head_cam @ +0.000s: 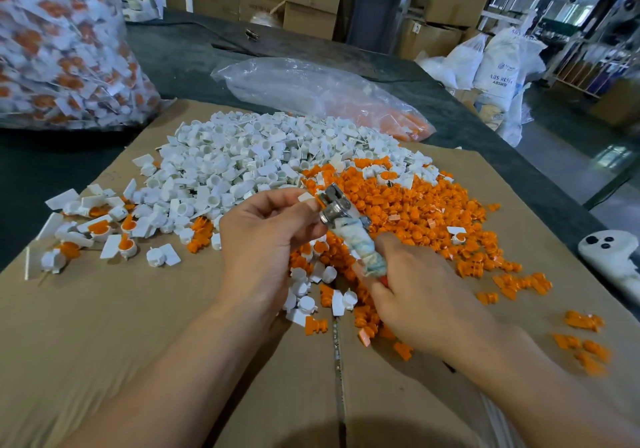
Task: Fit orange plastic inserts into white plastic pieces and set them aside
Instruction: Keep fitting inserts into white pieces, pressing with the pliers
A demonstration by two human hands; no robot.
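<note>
A heap of white plastic pieces [242, 156] covers the far middle of the cardboard sheet [121, 326]. To its right spreads a heap of orange inserts [415, 212]. My left hand [263, 239] pinches a small white piece [306, 197] at its fingertips. My right hand [412, 295] grips the cloth-wrapped handle of a metal tool [332, 210], whose head is pressed against that white piece. Fitted white pieces with orange inside [100, 231] lie at the left.
A large clear bag of fitted pieces [62, 49] stands at the far left. A flatter clear bag with orange inserts [322, 97] lies beyond the heaps. A white controller [613, 257] rests at the right edge. Cardboard boxes and white sacks stand behind the dark table.
</note>
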